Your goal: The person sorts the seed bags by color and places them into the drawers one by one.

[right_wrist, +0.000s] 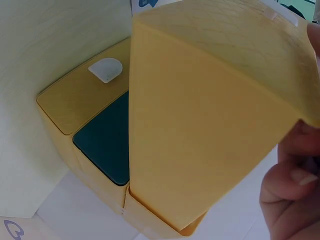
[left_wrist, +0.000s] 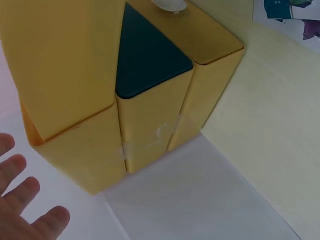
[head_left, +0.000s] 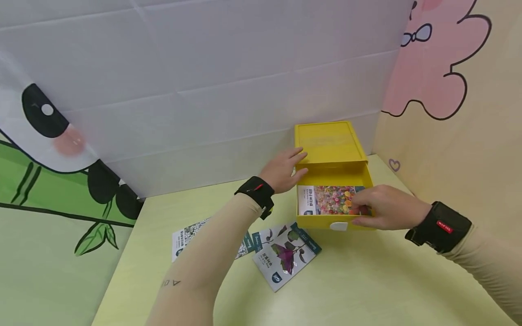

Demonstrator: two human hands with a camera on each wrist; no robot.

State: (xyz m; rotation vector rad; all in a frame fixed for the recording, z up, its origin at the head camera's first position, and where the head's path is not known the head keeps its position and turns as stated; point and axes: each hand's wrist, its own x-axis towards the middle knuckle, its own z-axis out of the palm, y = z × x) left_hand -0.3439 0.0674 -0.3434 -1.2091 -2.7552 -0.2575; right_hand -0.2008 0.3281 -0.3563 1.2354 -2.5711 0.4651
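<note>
A yellow drawer (head_left: 332,222) is pulled well out of the top of a small stacked drawer unit (head_left: 330,140). Inside it lies a wildflower seed packet (head_left: 332,199) with a colourful blossom picture. My right hand (head_left: 387,208) grips the drawer's front wall near its right corner, the thumb outside and the curled fingers inside, over the packet's right end. My left hand (head_left: 281,172) is at the unit's left side, fingers spread and fairly straight, fingertips right by the top edge. The left wrist view also shows those spread fingers (left_wrist: 20,195) beside the unit.
Below the top drawer are a dark green drawer (left_wrist: 150,60) and a yellow one (left_wrist: 210,40), both pushed in. On the table (head_left: 367,280) lie a seed packet with a purple flower (head_left: 285,260) and another packet (head_left: 187,235) partly behind my left forearm. A white wall covering (head_left: 224,113) stands behind.
</note>
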